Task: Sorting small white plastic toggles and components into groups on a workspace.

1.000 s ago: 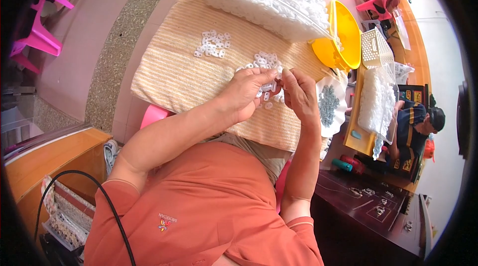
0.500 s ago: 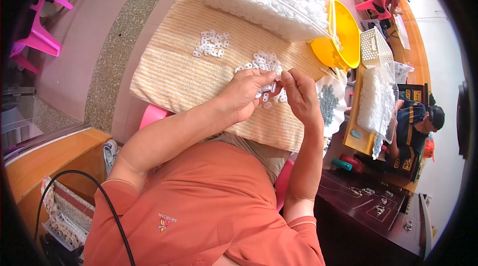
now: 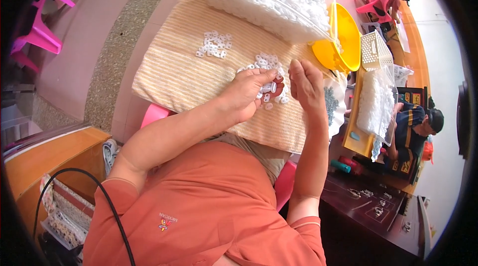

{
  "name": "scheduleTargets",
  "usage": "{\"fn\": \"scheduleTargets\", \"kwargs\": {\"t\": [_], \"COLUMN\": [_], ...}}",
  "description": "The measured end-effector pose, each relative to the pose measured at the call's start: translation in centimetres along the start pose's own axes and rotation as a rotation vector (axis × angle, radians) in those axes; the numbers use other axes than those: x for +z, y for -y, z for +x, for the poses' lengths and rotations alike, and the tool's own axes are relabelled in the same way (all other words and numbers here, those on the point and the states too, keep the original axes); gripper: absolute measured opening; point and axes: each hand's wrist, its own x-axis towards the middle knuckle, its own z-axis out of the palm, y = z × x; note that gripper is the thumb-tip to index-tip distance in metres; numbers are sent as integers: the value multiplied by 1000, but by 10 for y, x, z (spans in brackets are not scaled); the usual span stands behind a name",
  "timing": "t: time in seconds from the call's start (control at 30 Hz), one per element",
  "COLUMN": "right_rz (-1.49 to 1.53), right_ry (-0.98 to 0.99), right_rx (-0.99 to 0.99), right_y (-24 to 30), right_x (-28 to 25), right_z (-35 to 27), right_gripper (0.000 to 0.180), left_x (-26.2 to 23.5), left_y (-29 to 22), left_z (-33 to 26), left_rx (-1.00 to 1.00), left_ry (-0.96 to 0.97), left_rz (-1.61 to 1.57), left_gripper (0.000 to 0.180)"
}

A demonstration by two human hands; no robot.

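Note:
My left hand (image 3: 247,89) is closed over the striped cloth (image 3: 174,62), thumb and fingers pinched. Small white plastic pieces (image 3: 271,87) with holes show between its curled fingers. My right hand (image 3: 308,86) hovers just to the right, apart from the left, its fingers pressed together; anything inside them is hidden. A loose heap of the same white pieces (image 3: 267,60) lies beyond my left fingers, and a few lie just below. Farther left on the cloth sits a flat group of white two-hole pieces (image 3: 213,44).
A clear bin (image 3: 269,4) heaped with white pieces stands at the far edge. Right of it are a yellow basin (image 3: 348,37) and a perforated basket (image 3: 376,49). Small grey parts (image 3: 329,105) lie on a white sheet. Another person (image 3: 416,126) sits at the right.
My right hand has drawn away from the left fingertips, slightly up and to the right. My left hand stays nearly in place, still pinched.

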Motion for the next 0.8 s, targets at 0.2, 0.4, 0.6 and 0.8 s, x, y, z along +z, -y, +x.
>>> {"fn": "scheduleTargets", "kwargs": {"t": [0.2,0.4,0.6,0.8], "right_rz": [-319,-434,-462,-476], "right_ry": [180,479,588,474], "right_rx": [-305,-299,-160,-260], "right_y": [26,33,46,49], "right_x": [19,52,84,93], "right_z": [52,98,107,100], "right_gripper": [35,38,31,32], "left_x": [4,8,5,1], "left_y": [1,2,3,6], "left_z": [-3,-4,0,2], "left_rx": [33,18,29,45], "left_ry": [-14,-92,-92,-11], "left_rz": [-17,-67,-96,-81], "left_gripper": [12,8,7,9]}}
